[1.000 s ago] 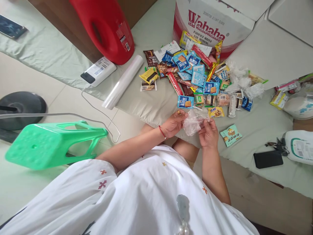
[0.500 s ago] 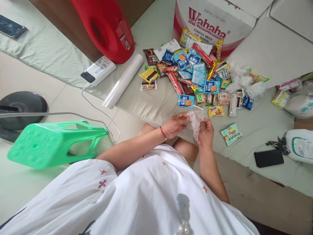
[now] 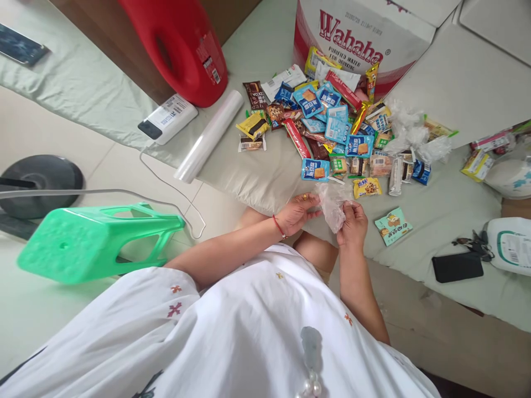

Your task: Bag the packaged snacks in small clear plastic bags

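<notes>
Tiled floor (image 3: pixel 103 149) below and to the left, with a green plastic stool (image 3: pixel 62 243). Above that, a raised surface under pale green cloth (image 3: pixel 249 177), stretching off to the right. Toward the back, a Wahaha water carton (image 3: pixel 352 41); farther left, a red jug (image 3: pixel 186 55), and near it a clear plastic roll (image 3: pixel 209 135) lying slantwise. In front of the carton, a loose heap of wrapped snacks (image 3: pixel 332 119), spread toward the near edge.

At that near edge — two bare hands. Right hand (image 3: pixel 352 221) pinching a small crumpled clear plastic bag (image 3: pixel 332 202) by its right side. Left hand (image 3: pixel 296 214) with fingers partly spread at the bag's left edge — impossible to tell whether gripping. Bag between both hands, just short of the heap, too crumpled to show a sure long axis. Nearer to the right hand than the left: a mint-green packet (image 3: pixel 393 226), off to the right, and a yellow cookie packet (image 3: pixel 367 188), just ahead.
</notes>
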A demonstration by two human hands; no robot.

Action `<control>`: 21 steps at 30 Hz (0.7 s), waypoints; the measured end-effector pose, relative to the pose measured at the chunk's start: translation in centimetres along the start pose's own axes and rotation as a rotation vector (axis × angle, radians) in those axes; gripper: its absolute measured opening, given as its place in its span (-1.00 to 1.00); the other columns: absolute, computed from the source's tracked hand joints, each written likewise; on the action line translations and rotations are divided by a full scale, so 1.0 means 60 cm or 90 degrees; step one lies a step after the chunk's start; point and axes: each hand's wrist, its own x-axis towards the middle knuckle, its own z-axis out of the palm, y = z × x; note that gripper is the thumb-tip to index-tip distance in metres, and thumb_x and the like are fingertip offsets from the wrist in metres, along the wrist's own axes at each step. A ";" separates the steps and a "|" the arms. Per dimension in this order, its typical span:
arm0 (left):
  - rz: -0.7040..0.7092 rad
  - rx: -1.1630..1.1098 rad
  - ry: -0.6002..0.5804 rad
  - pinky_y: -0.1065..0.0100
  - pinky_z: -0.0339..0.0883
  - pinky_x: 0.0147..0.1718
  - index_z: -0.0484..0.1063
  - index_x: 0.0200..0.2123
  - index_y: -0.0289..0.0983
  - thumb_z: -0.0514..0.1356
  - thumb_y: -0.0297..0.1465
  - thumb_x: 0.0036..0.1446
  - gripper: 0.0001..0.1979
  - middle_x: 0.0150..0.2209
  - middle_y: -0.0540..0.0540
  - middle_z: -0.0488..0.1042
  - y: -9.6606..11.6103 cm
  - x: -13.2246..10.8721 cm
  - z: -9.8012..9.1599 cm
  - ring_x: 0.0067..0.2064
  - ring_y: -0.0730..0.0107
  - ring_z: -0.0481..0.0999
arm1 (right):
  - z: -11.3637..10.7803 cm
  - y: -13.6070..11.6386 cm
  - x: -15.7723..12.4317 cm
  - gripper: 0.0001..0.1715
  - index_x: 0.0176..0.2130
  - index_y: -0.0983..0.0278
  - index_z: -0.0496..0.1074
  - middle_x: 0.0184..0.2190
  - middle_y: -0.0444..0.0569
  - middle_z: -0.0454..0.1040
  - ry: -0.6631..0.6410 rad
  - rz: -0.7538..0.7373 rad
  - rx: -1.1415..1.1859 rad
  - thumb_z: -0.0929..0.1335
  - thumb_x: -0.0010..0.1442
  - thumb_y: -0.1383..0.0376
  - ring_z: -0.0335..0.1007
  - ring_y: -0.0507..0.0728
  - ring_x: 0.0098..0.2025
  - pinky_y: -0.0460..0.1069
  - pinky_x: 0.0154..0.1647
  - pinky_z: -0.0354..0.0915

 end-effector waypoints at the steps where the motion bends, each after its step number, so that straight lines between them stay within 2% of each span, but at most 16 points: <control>1: 0.021 -0.002 0.010 0.33 0.42 -0.10 0.47 -0.39 -0.30 0.59 -0.30 -0.16 -0.61 -0.30 0.01 0.52 0.002 0.002 -0.001 -0.21 0.46 0.52 | -0.002 -0.003 0.000 -0.50 -0.29 0.20 0.42 -0.55 -0.30 0.37 -0.004 0.016 0.002 0.59 -0.07 0.00 0.17 -0.07 -0.57 -0.14 -0.58 0.12; 4: 0.048 -0.013 0.002 0.32 0.43 -0.13 0.39 -0.38 -0.26 0.59 -0.22 -0.16 -0.53 -0.30 0.04 0.51 0.014 0.010 -0.005 -0.23 0.45 0.54 | -0.014 -0.017 0.004 -0.45 -0.28 0.19 0.40 -0.58 -0.33 0.35 -0.013 0.062 0.002 0.62 -0.10 -0.01 0.04 -0.11 -0.65 -0.17 -0.69 -0.10; 7: 0.103 0.048 0.038 0.38 0.35 -0.33 0.30 -0.38 -0.22 0.55 -0.08 -0.10 -0.46 -0.44 0.09 0.40 0.030 0.021 -0.012 -0.40 0.50 0.44 | -0.032 -0.034 0.012 -0.40 -0.28 0.19 0.40 -0.59 -0.34 0.35 -0.007 0.063 0.004 0.65 -0.17 0.00 0.02 -0.13 -0.67 -0.19 -0.71 -0.11; 11: 0.240 0.318 0.101 0.41 0.09 -0.51 0.27 -0.41 -0.21 0.38 -0.04 0.16 -0.55 -0.57 0.14 0.19 0.061 0.035 -0.033 -0.54 0.56 0.16 | -0.062 -0.056 0.021 -0.39 -0.31 0.20 0.40 -0.61 -0.33 0.35 -0.025 0.046 -0.024 0.66 -0.19 0.00 -0.01 -0.15 -0.68 -0.21 -0.73 -0.11; 13: 0.282 0.459 0.080 0.40 0.05 -0.52 0.30 -0.41 -0.22 0.32 -0.05 0.22 -0.59 -0.59 0.14 0.17 0.081 0.037 -0.048 -0.55 0.55 0.15 | -0.075 -0.066 0.021 -0.40 -0.30 0.21 0.41 -0.60 -0.31 0.38 -0.061 0.049 -0.051 0.67 -0.18 0.01 0.00 -0.14 -0.67 -0.21 -0.72 -0.10; 15: 0.309 0.540 0.048 0.40 0.09 -0.49 0.33 -0.40 -0.23 0.29 -0.05 0.23 -0.61 -0.57 0.12 0.23 0.101 0.037 -0.062 -0.52 0.53 0.21 | -0.086 -0.070 0.018 -0.40 -0.29 0.20 0.42 -0.59 -0.29 0.39 -0.090 0.051 -0.069 0.67 -0.17 0.02 0.03 -0.12 -0.66 -0.20 -0.70 -0.08; 18: 0.331 0.558 0.028 0.40 0.16 -0.40 0.35 -0.42 -0.26 0.31 -0.08 0.19 -0.61 -0.51 0.07 0.34 0.125 0.034 -0.079 -0.44 0.50 0.30 | -0.095 -0.067 0.017 -0.43 -0.28 0.20 0.44 -0.57 -0.28 0.38 -0.101 0.034 -0.085 0.64 -0.13 -0.01 0.08 -0.09 -0.62 -0.18 -0.66 -0.02; 21: 0.305 0.487 0.022 0.40 0.19 -0.38 0.36 -0.41 -0.26 0.33 -0.07 0.16 -0.61 -0.47 0.05 0.39 0.133 0.027 -0.084 -0.42 0.50 0.32 | -0.101 -0.056 0.023 -0.46 -0.25 0.22 0.47 -0.51 -0.22 0.41 -0.096 -0.005 -0.141 0.59 -0.05 -0.07 0.16 -0.04 -0.55 -0.13 -0.57 0.11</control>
